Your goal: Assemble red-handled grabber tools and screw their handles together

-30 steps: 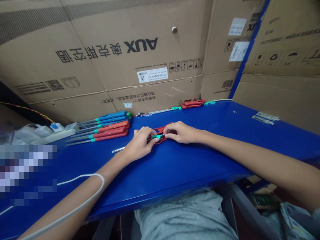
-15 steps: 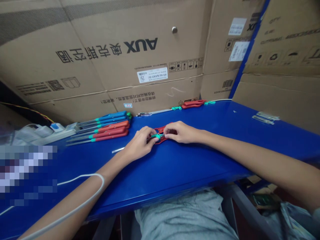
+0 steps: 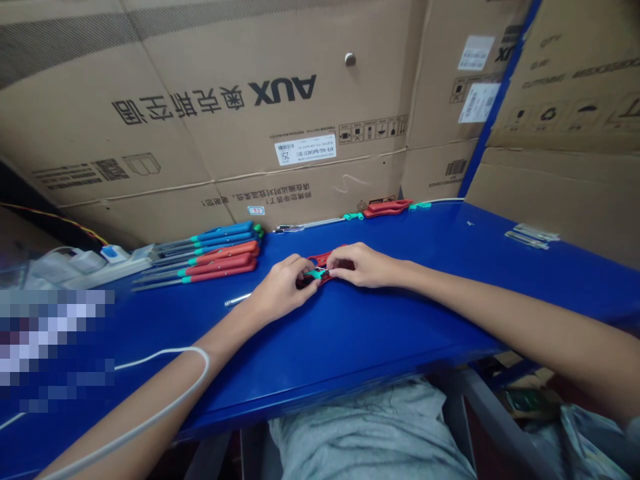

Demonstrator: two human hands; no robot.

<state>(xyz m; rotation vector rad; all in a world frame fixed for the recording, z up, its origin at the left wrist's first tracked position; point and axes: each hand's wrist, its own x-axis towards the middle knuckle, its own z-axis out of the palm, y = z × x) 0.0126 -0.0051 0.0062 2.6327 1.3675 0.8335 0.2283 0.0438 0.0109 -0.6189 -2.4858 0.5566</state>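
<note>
Just beyond the middle of the blue table lies an opened red plastic handle shell (image 3: 320, 258), partly covered by both hands. A small green plastic part (image 3: 316, 274) sits over it, with a thin white wire beside it. My left hand (image 3: 286, 288) is closed around the green part's left side, thumb and fingers at it. From the right, my right hand (image 3: 363, 265) pinches at the green part's dark right end; what its fingertips hold is too small to name. A thin metal shaft (image 3: 238, 300) shows to the left, behind my left wrist.
Several red-handled tools (image 3: 225, 267) and blue-handled tools (image 3: 227, 231) lie stacked at the left, near a power strip (image 3: 120, 268). Red handle pieces (image 3: 386, 209) rest against the cardboard wall (image 3: 200, 147). Clear strips (image 3: 533, 235) lie right. A white cable (image 3: 203, 363) crosses my left forearm.
My left thumb and fingers have shifted slightly to the right along the green part, which has turned a little. My right hand stays almost where it was.
</note>
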